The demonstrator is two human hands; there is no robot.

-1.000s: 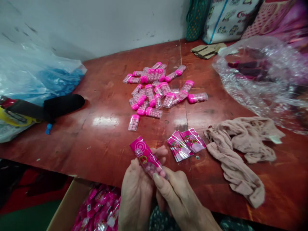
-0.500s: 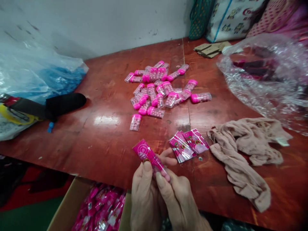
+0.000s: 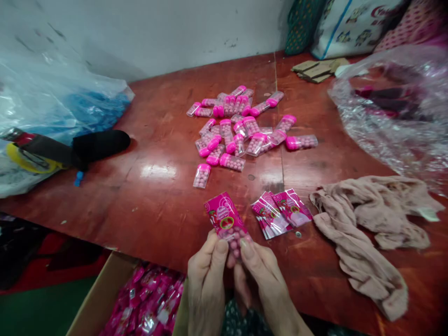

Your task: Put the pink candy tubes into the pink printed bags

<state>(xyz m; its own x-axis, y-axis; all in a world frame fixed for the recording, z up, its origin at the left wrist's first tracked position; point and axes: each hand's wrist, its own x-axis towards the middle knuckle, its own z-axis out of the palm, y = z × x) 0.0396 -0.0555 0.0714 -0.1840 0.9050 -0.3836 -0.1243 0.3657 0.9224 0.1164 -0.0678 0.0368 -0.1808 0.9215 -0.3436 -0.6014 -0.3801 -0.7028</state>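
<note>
Both hands pinch one candy pack [image 3: 227,219], a small clear box of pink balls with a printed pink sleeve over its upper part. My left hand [image 3: 208,275] grips its left edge, thumb on the front. My right hand [image 3: 268,275] grips the right edge the same way; fingers behind the pack are partly hidden. Right of the pack lies a small stack of flat printed sleeves [image 3: 280,212]. Farther back, several clear candy boxes with pink caps [image 3: 233,162] lie in a loose pile, and one candy box [image 3: 202,176] sits nearest the hands.
A cardboard box [image 3: 100,291] of pink packs stands below the table's front edge. At right lie a crumpled beige cloth [image 3: 353,224] and a clear plastic bag [image 3: 395,121]. A bag with blue contents [image 3: 94,109] and a black-sleeved tool [image 3: 101,144] are at left.
The candy pack has turned from edge-on to face-on, its printed front now showing. My right hand has shifted to the pack's right edge, and the view has moved slightly.
</note>
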